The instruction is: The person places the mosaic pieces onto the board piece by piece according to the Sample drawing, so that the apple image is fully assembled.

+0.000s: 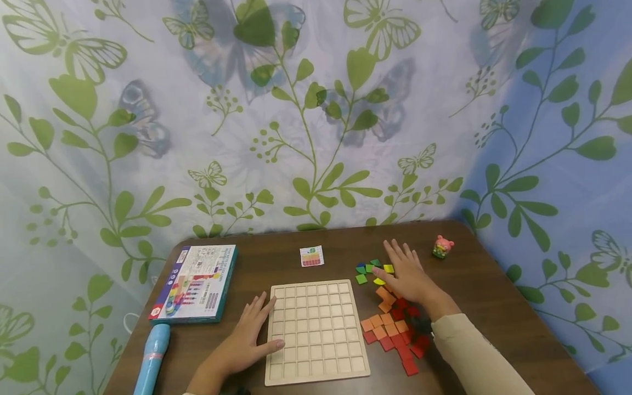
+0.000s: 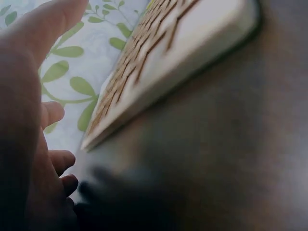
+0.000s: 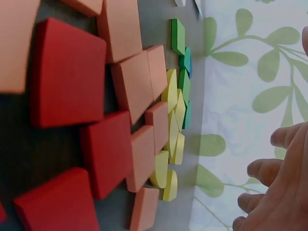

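A pale wooden grid board [image 1: 316, 332] with square recesses lies flat on the table, nothing in its cells. At its left edge is my left hand [image 1: 247, 334], fingers extended, with fingertips and thumb overlapping the rim. My right hand [image 1: 407, 277] is spread over the far part of a pile of small coloured tiles, holding nothing. Nearest me in that pile are red tiles [image 1: 406, 354], then orange tiles [image 1: 387, 323]. Beyond them come yellow tiles [image 3: 172, 130] and green tiles [image 3: 178, 37], with part of the pile hidden by the right hand and sleeve.
A small printed card [image 1: 311, 256] lies behind the board. To the left are a boxed set [image 1: 195, 282] and a light-blue microphone-shaped object [image 1: 152, 356]. A small pink-and-green figurine [image 1: 442, 247] stands at the back right. A leaf-patterned curtain [image 1: 316, 137] hangs behind the table.
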Demonstrator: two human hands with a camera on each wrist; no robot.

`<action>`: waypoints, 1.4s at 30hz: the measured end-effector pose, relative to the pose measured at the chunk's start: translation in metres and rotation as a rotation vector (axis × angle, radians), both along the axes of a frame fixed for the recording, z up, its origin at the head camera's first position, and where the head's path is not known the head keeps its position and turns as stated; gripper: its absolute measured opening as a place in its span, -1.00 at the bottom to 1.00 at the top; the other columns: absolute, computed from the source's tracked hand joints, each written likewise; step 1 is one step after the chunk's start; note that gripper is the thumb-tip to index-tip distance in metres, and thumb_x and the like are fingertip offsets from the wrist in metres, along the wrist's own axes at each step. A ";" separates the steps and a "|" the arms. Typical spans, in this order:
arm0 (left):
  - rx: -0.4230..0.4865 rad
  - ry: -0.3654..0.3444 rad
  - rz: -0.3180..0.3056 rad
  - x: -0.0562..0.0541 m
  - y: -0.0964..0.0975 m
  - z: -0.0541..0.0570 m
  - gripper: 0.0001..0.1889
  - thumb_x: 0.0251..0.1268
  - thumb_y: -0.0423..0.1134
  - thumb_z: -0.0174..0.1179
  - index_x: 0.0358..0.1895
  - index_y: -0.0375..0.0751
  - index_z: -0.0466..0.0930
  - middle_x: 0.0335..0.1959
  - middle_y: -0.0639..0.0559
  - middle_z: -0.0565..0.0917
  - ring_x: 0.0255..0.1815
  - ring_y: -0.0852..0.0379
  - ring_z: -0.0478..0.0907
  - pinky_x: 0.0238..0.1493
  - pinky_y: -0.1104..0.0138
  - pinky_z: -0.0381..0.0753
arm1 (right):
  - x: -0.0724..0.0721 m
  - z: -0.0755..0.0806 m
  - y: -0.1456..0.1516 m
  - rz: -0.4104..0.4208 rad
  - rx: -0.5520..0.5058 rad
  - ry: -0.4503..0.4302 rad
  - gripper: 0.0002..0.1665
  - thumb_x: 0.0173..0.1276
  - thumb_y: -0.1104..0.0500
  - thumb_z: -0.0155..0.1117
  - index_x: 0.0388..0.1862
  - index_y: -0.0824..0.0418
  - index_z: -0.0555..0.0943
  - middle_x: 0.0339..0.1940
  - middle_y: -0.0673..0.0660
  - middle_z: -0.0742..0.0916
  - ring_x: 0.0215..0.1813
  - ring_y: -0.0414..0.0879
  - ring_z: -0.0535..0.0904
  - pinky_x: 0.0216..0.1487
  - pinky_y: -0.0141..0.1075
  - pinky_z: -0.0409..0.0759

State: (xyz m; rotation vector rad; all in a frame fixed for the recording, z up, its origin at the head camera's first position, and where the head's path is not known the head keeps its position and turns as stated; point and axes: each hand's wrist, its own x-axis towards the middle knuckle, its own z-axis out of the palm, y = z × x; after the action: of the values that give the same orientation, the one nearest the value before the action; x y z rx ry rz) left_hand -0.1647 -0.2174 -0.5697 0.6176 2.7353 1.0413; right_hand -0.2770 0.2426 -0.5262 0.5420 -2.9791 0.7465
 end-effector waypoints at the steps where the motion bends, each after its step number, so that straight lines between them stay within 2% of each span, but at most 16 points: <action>1: 0.001 -0.008 0.010 0.002 0.000 -0.002 0.03 0.40 0.32 0.27 0.74 -0.04 0.00 0.74 -0.20 -0.19 0.69 -0.33 -0.33 0.53 -0.38 -0.28 | 0.002 -0.001 0.000 -0.003 -0.008 -0.010 0.12 0.60 -0.42 0.01 0.77 0.22 -0.10 0.73 0.37 -0.01 0.66 0.47 -0.27 0.55 0.38 -0.35; 5: 0.005 0.024 0.042 0.007 -0.001 -0.008 0.03 0.38 0.35 0.29 0.74 0.00 0.03 0.73 -0.24 -0.11 0.68 -0.36 -0.27 0.50 -0.42 -0.22 | 0.005 -0.003 -0.001 -0.009 -0.046 -0.025 0.12 0.60 -0.40 0.04 0.77 0.22 -0.09 0.73 0.37 0.00 0.67 0.46 -0.27 0.55 0.37 -0.37; 9: -0.022 0.062 0.053 0.008 0.001 -0.009 0.03 0.35 0.37 0.29 0.73 -0.03 0.08 0.71 -0.24 -0.02 0.69 -0.31 -0.22 0.54 -0.35 -0.20 | 0.006 -0.004 0.000 -0.009 -0.066 -0.037 0.12 0.60 -0.40 0.05 0.77 0.23 -0.09 0.73 0.37 0.00 0.67 0.45 -0.26 0.56 0.36 -0.35; 15: -0.069 0.113 0.043 0.005 0.005 -0.009 0.04 0.34 0.41 0.27 0.71 -0.08 0.13 0.70 -0.24 0.02 0.70 -0.25 -0.19 0.59 -0.23 -0.20 | 0.007 -0.003 0.003 -0.016 -0.106 -0.049 0.11 0.61 -0.36 0.07 0.76 0.29 -0.06 0.73 0.39 0.01 0.67 0.47 -0.26 0.55 0.37 -0.36; 28: -0.102 0.185 0.032 0.011 0.005 -0.009 0.10 0.27 0.47 0.27 0.70 -0.13 0.16 0.68 -0.25 0.09 0.69 -0.24 -0.10 0.59 -0.21 -0.12 | 0.009 -0.008 0.002 0.006 -0.137 -0.056 0.10 0.59 -0.32 0.16 0.73 0.36 0.03 0.70 0.43 0.11 0.65 0.49 -0.13 0.55 0.40 -0.25; 34: -0.130 0.216 0.004 0.014 0.004 -0.007 0.23 0.15 0.53 0.32 0.68 -0.25 0.14 0.67 -0.26 0.11 0.67 -0.28 -0.05 0.59 -0.20 -0.08 | 0.003 -0.015 0.001 0.027 -0.114 -0.058 0.11 0.53 -0.20 0.35 0.69 0.43 0.09 0.65 0.47 0.23 0.61 0.49 0.05 0.53 0.39 -0.04; 38: -0.150 0.242 -0.016 0.016 0.004 -0.007 0.30 0.07 0.57 0.34 0.67 -0.33 0.14 0.67 -0.28 0.10 0.67 -0.30 -0.04 0.58 -0.21 -0.05 | -0.003 -0.020 -0.001 0.009 -0.092 -0.061 0.04 0.52 -0.09 0.40 0.65 0.46 0.14 0.61 0.47 0.29 0.57 0.47 0.17 0.49 0.37 0.13; 42: -0.168 0.250 -0.035 0.018 0.005 -0.007 0.38 -0.02 0.60 0.37 0.66 -0.40 0.11 0.68 -0.30 0.06 0.67 -0.29 -0.06 0.59 -0.19 -0.05 | -0.008 -0.025 -0.002 0.005 -0.076 -0.063 -0.01 0.52 -0.05 0.41 0.63 0.48 0.19 0.59 0.48 0.33 0.56 0.43 0.23 0.49 0.33 0.19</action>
State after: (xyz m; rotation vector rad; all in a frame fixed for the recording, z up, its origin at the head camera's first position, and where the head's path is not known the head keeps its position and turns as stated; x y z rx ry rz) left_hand -0.1472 -0.2128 -0.5768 0.8134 2.9711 0.7610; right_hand -0.2855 0.2405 -0.5508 0.5314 -2.9925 0.8899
